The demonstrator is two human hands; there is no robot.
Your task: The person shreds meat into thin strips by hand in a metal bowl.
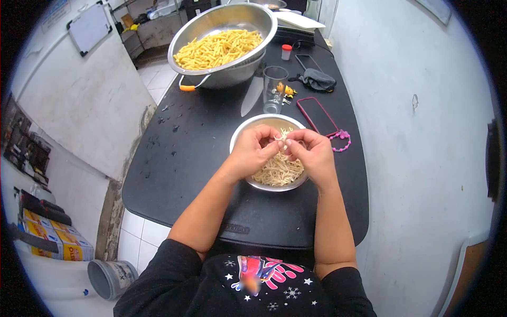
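Beside a pale wall, pale shreds (277, 171) are being pinched above a bowl (255, 183) on the black table (195, 153) by the left hand (312, 153) and right hand (251, 153).

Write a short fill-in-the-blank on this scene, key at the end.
1. The left hand and right hand pinch pale shreds over a round ____.
2. The food pieces in the large tilted vessel are ____ in color.
3. The small jar has a ____ lid.
4. In the picture, the knife blade lies to the ____ of the clear cup.

Missing words: bowl; yellow; red; left.
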